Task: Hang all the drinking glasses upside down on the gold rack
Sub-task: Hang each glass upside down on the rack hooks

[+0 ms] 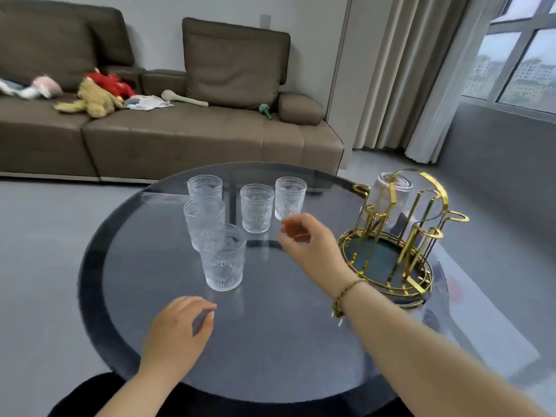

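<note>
**Five glasses on table, one on rack**

Stood upright on the round glass table (pixel 126 296): five clear ribbed glasses. Grouped left of centre: near glass (pixel 222 257), with second glass (pixel 204 221) just behind it and overlapping it in view, and far-left glass (pixel 205 186) behind that again. Set further right, side by side with a small gap: middle glass (pixel 257 208) and far-right glass (pixel 290 197). Whether the left three touched each other, impossible to tell.

Hung upside down on one prong of the gold rack (pixel 400 236): hung glass (pixel 391 194), base up, at the rack's far side. Placed at the table's right edge, the rack, with a dark round tray inside a gold wire ring and several looped prongs bare.

Reached out over the table between the glasses and the rack: right hand (pixel 307 242), fingers loosely curled and spread, gripping nothing, fingertips just below and in front of far-right glass but apart from it. Worn on that wrist: beaded bracelet (pixel 346 296).

Hovered low over the near part of the table: left hand (pixel 174 329), palm down, fingers relaxed and parted, empty, near the near glass but not touching it.

Beyond the table: brown sofa (pixel 180 136) with soft toys (pixel 96 96) on its seat; beige curtain (pixel 391 70) and window (pixel 523 61) to the right.
</note>
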Demonstrator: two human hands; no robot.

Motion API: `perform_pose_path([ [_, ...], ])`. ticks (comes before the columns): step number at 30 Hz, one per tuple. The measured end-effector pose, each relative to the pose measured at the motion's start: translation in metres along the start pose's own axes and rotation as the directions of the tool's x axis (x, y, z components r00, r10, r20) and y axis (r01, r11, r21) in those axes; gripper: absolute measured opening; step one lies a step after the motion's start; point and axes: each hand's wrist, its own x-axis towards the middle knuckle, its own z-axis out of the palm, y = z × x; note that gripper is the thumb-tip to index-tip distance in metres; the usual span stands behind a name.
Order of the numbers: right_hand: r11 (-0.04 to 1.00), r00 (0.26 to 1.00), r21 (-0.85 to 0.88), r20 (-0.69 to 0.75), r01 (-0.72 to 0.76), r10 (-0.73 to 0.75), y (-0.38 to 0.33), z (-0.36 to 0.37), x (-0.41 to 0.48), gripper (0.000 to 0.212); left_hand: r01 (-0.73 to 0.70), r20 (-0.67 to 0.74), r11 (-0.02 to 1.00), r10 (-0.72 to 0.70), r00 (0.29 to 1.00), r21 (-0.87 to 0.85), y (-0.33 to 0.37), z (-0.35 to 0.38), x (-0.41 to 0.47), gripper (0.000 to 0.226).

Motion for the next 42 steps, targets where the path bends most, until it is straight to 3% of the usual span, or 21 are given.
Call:
perform_pose_path([
  [5, 0.980, 0.963, -0.005, 0.185, -0.199, 0.197, 0.035, 0.068, -0.008, 0.068, 0.124, 0.013, 0.990, -0.125, 0.992, 0.070, -0.035, -0.005, 0.015, 0.029],
  [9, 0.958, 0.918, -0.016, 0.282, -0.285, 0.278, 0.051, 0.100, -0.010, 0.097, 0.090, 0.081, 0.978, -0.106, 0.991, 0.189, -0.046, 0.004, 0.021, 0.040],
  [16, 0.962, 0.945, -0.038, 0.179, -0.270, 0.272, 0.053, 0.129, 0.007, 0.094, 0.048, 0.098, 0.970, -0.073, 0.993, 0.237, -0.051, 0.008, 0.023, 0.041],
  [19, 0.962, 0.948, -0.026, 0.163, -0.273, 0.273, 0.058, 0.133, 0.010, 0.080, 0.050, 0.101, 0.967, -0.077, 0.992, 0.251, -0.050, 0.008, 0.023, 0.041],
  [27, 0.964, 0.972, 0.153, 0.131, -0.215, 0.196, 0.051, 0.111, -0.006, 0.066, 0.061, 0.119, 0.968, -0.092, 0.989, 0.245, -0.051, 0.007, 0.023, 0.040],
  [30, 0.970, 0.984, 0.186, 0.107, -0.160, 0.141, 0.044, 0.085, -0.017, 0.067, 0.054, 0.135, 0.969, -0.088, 0.987, 0.241, -0.047, 0.008, 0.025, 0.041],
  [34, 0.975, 0.989, 0.174, 0.075, -0.136, 0.124, 0.029, 0.031, -0.029, 0.078, -0.056, 0.220, 0.970, 0.003, 0.975, 0.236, -0.027, 0.023, 0.032, 0.043],
  [38, 0.997, 0.998, 0.048, 0.023, -0.053, 0.052, 0.020, -0.042, -0.049, 0.077, -0.195, 0.353, 0.967, 0.127, 0.927, 0.166, 0.012, 0.051, 0.042, 0.046],
  [42, 0.994, 0.986, -0.108, -0.168, -0.023, 0.004, 0.014, -0.116, -0.072, 0.063, -0.314, 0.464, 0.939, 0.219, 0.858, 0.137, 0.057, 0.085, 0.051, 0.052],
])
